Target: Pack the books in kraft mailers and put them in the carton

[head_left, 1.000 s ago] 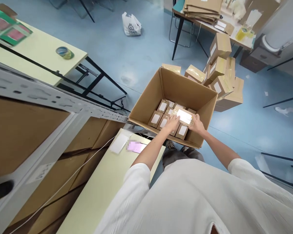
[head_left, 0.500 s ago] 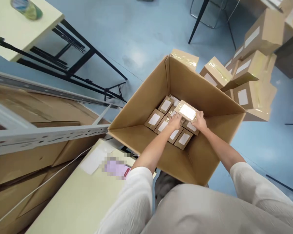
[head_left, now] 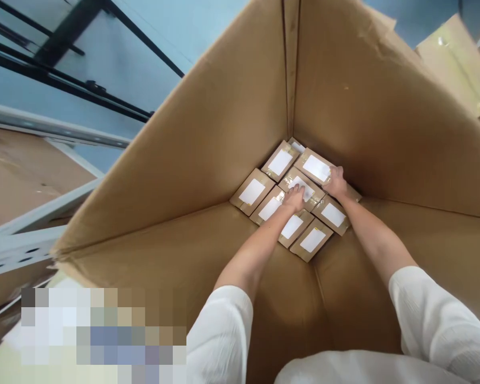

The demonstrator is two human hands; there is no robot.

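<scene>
Deep inside a large open cardboard box (head_left: 240,117), several small taped cardboard boxes with white labels lie side by side on the bottom. My right hand (head_left: 336,184) is closed around the right part of one small cardboard box (head_left: 309,156) beside the far right wall. My left hand (head_left: 295,198) rests with fingers apart on the label of the neighbouring small box (head_left: 295,175), holding nothing. Closer to me are another small box (head_left: 312,241) and one at the left (head_left: 252,192). The right hand and forearm cover part of the held box's right side.
Taped cartons (head_left: 458,64) stand beyond the large box at the upper right. A metal shelf frame (head_left: 20,245) with cardboard boxes is on the left. Black table legs (head_left: 68,40) show at the upper left. A pale tabletop (head_left: 8,368) lies at the lower left, partly pixelated.
The small box has gone down among the others by the far right wall. My left hand has let go of it and moved onto the neighbouring box. My view is closer in.
</scene>
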